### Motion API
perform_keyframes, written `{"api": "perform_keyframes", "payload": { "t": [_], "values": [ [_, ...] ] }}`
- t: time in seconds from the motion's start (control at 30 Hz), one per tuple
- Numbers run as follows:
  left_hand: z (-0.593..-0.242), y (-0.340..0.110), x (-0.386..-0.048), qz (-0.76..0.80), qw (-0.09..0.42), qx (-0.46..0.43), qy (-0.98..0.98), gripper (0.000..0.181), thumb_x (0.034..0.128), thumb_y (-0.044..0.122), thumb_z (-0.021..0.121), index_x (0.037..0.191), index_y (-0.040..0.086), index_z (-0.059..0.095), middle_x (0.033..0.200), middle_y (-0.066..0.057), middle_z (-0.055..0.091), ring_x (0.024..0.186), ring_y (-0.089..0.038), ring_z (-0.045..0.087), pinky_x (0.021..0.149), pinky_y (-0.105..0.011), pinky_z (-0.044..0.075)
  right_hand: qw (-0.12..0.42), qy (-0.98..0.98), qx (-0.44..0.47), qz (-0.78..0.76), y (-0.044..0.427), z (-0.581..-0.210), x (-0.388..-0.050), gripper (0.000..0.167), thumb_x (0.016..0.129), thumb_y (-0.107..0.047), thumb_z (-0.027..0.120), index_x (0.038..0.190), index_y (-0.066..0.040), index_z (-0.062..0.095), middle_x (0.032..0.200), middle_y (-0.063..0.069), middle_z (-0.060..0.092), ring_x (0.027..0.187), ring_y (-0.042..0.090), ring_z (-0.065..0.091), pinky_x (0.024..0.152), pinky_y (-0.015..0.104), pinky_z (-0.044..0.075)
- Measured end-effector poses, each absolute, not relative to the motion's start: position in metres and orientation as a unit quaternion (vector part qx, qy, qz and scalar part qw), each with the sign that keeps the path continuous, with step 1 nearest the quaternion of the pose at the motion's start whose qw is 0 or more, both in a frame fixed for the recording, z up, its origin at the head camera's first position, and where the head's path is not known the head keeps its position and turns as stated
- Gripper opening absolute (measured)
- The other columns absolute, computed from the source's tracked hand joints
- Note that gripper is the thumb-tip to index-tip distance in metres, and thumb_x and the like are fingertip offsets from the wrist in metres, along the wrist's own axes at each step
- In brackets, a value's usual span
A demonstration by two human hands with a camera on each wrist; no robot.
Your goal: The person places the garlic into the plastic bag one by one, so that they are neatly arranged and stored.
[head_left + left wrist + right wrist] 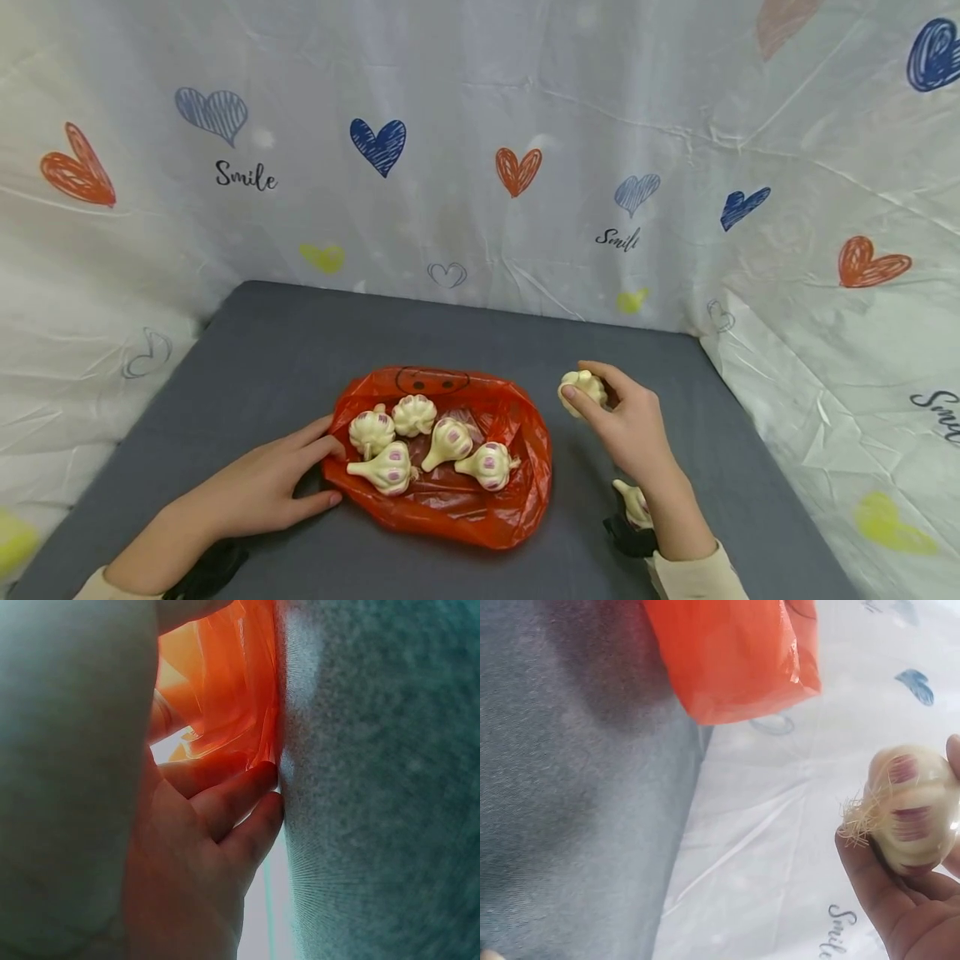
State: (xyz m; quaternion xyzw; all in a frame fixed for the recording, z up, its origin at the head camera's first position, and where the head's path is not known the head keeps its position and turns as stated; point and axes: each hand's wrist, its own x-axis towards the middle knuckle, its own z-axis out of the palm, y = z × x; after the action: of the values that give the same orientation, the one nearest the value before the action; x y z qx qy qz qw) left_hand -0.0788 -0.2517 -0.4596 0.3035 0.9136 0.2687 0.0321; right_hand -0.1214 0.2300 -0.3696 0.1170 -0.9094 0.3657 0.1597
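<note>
A red plastic bag (517,508) lies open on the table, with several garlic bulbs (450,442) inside it. My left hand (255,487) rests against the bag's left side, fingers spread and relaxed; in the left wrist view the fingers (232,806) touch the orange-looking plastic (225,682). To the right of the bag, my right hand (630,425) pinches one garlic bulb (582,393) between thumb and fingers, above the table. The right wrist view shows that bulb (911,814) with its roots and purple patches, held in the hand (922,922) apart from the bag (735,660).
Another garlic bulb (634,505) lies on the grey table (300,333), partly hidden by my right wrist and its black strap (630,537). A white curtain (450,208) with printed hearts surrounds the table at the back and sides.
</note>
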Motion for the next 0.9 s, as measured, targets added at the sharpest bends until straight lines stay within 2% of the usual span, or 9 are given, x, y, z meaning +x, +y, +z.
{"api": "perform_keyframes", "payload": {
  "t": [0.13,0.27,0.67,0.9],
  "values": [
    [-0.46,-0.252,-0.079,0.267,0.032,0.302,0.915,0.029,0.1012,0.062,0.073,0.122,0.046,0.058,0.168,-0.018,0.045,0.143,-0.041,0.057,0.1,-0.059,0.058,0.154,-0.91,0.128,0.364,0.223,-0.364,-0.125,0.05,0.1,-0.043,0.082,0.14,-0.014,0.072,0.116,0.0,0.077,0.092,0.013,0.07,0.08,0.028,0.059],
    [-0.46,-0.253,-0.079,0.267,0.034,0.3,0.915,0.03,0.1011,0.063,0.072,0.122,0.047,0.058,0.168,-0.018,0.044,0.144,-0.041,0.057,0.1,-0.059,0.057,0.149,-0.906,0.142,0.369,0.215,-0.359,-0.128,0.051,0.1,-0.042,0.083,0.14,-0.013,0.072,0.118,0.0,0.077,0.095,0.012,0.071,0.083,0.028,0.06],
    [-0.46,-0.252,-0.081,0.263,0.048,0.292,0.918,0.031,0.1009,0.065,0.071,0.122,0.046,0.059,0.169,-0.018,0.043,0.146,-0.041,0.054,0.104,-0.061,0.055,0.147,-0.895,0.178,0.381,0.19,-0.355,-0.135,0.05,0.097,-0.037,0.087,0.138,-0.012,0.074,0.114,0.001,0.078,0.089,0.013,0.07,0.077,0.031,0.059],
    [-0.459,-0.252,-0.08,0.264,0.048,0.29,0.919,0.031,0.1007,0.065,0.071,0.123,0.046,0.06,0.169,-0.018,0.043,0.146,-0.041,0.054,0.104,-0.061,0.055,0.122,-0.884,0.197,0.405,0.173,-0.361,-0.131,0.049,0.097,-0.036,0.088,0.137,-0.013,0.074,0.114,-0.001,0.078,0.09,0.013,0.07,0.078,0.032,0.06]
  ]
}}
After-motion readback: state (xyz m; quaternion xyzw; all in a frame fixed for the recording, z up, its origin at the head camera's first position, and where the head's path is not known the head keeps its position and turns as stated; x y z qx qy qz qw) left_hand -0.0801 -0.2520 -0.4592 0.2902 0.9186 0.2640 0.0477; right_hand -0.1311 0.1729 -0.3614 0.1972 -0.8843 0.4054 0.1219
